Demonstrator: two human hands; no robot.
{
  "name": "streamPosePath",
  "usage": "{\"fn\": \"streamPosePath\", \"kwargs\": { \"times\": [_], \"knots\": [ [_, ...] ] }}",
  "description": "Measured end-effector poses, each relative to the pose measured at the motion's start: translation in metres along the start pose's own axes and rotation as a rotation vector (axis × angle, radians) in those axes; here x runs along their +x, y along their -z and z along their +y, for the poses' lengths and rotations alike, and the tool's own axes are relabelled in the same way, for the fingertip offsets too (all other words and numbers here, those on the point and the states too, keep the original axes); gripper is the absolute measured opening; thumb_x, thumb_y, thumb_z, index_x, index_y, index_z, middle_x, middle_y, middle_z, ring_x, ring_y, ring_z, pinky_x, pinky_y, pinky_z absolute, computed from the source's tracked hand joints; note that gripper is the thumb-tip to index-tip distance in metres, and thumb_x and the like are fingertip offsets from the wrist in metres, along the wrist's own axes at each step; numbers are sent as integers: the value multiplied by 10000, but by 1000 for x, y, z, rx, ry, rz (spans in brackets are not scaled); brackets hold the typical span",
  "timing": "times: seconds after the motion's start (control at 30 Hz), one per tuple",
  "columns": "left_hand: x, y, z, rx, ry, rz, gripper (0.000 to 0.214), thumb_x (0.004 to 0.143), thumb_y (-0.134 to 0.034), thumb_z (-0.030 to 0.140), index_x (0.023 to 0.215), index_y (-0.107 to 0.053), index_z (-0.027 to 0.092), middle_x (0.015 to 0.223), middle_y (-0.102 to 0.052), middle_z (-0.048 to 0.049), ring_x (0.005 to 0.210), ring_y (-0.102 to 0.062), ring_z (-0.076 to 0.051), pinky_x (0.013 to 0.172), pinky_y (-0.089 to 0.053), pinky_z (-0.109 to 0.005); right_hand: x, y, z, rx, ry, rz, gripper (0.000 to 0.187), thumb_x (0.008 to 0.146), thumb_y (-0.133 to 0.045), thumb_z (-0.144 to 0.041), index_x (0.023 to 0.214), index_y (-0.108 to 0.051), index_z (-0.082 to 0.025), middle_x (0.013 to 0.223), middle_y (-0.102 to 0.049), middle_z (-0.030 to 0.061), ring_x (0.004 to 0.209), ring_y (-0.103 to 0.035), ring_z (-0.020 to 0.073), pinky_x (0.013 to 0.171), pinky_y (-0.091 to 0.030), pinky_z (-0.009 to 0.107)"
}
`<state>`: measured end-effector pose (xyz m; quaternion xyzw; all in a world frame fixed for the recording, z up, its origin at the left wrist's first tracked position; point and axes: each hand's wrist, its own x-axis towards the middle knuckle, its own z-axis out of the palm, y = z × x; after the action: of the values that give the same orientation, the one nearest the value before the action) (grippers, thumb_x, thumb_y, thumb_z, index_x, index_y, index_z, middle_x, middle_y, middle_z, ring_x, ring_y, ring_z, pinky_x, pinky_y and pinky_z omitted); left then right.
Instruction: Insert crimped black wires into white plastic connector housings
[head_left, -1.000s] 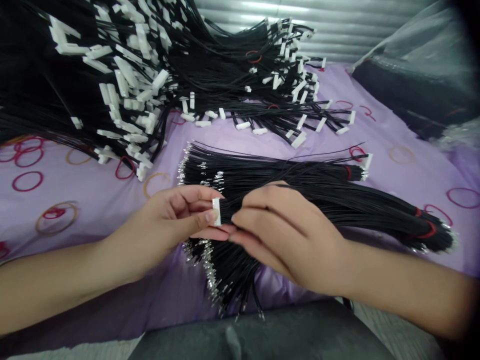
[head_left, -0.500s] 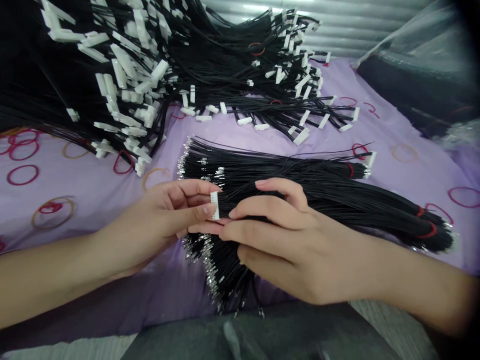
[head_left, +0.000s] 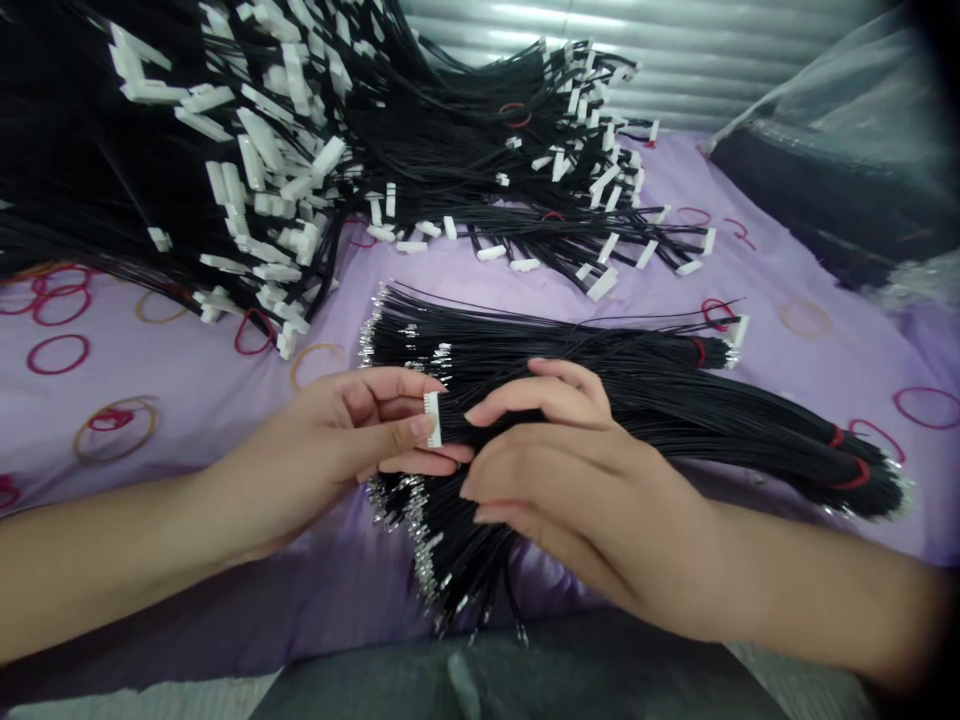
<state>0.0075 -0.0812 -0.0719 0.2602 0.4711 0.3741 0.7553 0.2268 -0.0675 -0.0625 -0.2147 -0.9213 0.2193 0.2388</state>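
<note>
My left hand (head_left: pixel 337 445) pinches a small white connector housing (head_left: pixel 432 419) between thumb and fingers. My right hand (head_left: pixel 570 480) meets it from the right, fingers curled and pressed on thin black wires at the connector's open side. Both hands hover over a bundle of loose black wires (head_left: pixel 637 375) with bare metal terminals, tied with red bands and lying on the purple cloth (head_left: pixel 187 400). More terminal ends fan out just below my hands.
A big heap of black wire sets with white connectors (head_left: pixel 285 160) fills the upper left and middle. Red and orange rubber bands (head_left: pixel 60 352) are scattered on the cloth. A clear plastic bag (head_left: pixel 840 180) with dark contents sits upper right. A corrugated metal wall stands behind.
My right hand's fingers shifted against the connector, the forefinger lifting and curling over the wires. The left hand kept the connector nearly still.
</note>
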Motion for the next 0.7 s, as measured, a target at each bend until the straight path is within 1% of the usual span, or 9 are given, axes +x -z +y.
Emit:
{"fn": "streamPosePath", "kwargs": {
  "times": [0.07, 0.1, 0.13, 0.17, 0.3, 0.43, 0.57, 0.7],
  "knots": [
    [0, -2, 1, -3, -14, -2, 261, 644, -907, 117, 842, -756, 193, 713, -761, 48, 621, -753, -126, 617, -627, -141, 4, 1, -3, -10, -55, 77, 131, 969, -508, -126, 912, -617, -173, 839, -690, 6, 989, -582, 154, 961, -431, 361],
    [0, -2, 1, 1, -18, 1, 257, 637, -913, 120, 829, -757, 192, 691, -752, 54, 625, -754, -125, 640, -632, -145, 5, 0, -4, -23, -74, 116, 130, 951, -514, -117, 878, -611, -165, 791, -659, 14, 900, -571, 151, 867, -458, 339],
    [0, -2, 0, 10, -18, 4, 255, 635, -917, 127, 824, -759, 192, 691, -752, 53, 645, -761, -132, 668, -639, -156, 7, -1, -4, -43, -87, 142, 136, 936, -521, -115, 842, -607, -163, 751, -627, 16, 833, -550, 150, 795, -460, 327],
    [0, -2, 0, 17, -18, 8, 253, 636, -921, 140, 824, -762, 196, 704, -758, 51, 669, -769, -143, 690, -643, -166, 8, -3, -3, -65, -94, 157, 146, 929, -527, -118, 815, -607, -163, 723, -599, 15, 791, -529, 149, 758, -452, 324],
    [-1, -1, -1, 29, -27, 6, 253, 636, -937, 209, 827, -772, 223, 750, -779, 50, 695, -783, -161, 692, -647, -166, 11, -11, 6, -120, -99, 190, 168, 947, -536, -150, 809, -632, -146, 667, -528, 0, 742, -484, 143, 746, -447, 312],
    [-1, -1, -1, 25, -36, 9, 261, 612, -950, 222, 809, -778, 231, 745, -779, 70, 677, -782, -154, 688, -650, -166, 12, -15, 13, -88, -87, 224, 150, 926, -564, -149, 802, -644, -120, 648, -506, -5, 731, -473, 139, 738, -450, 297],
    [0, -3, 0, 17, -38, -2, 253, 615, -949, 232, 804, -780, 230, 730, -780, 63, 666, -782, -158, 669, -646, -156, 12, -15, 14, -21, -100, 244, 129, 910, -592, -150, 787, -631, -141, 657, -524, -15, 744, -497, 130, 742, -449, 277],
    [1, -2, 0, 23, -33, -2, 244, 620, -946, 226, 797, -777, 232, 729, -782, 62, 679, -785, -164, 667, -640, -145, 10, -15, 14, -98, -84, 243, 143, 929, -567, -153, 808, -645, -151, 660, -538, -4, 811, -538, 156, 785, -448, 305]
  ]
}}
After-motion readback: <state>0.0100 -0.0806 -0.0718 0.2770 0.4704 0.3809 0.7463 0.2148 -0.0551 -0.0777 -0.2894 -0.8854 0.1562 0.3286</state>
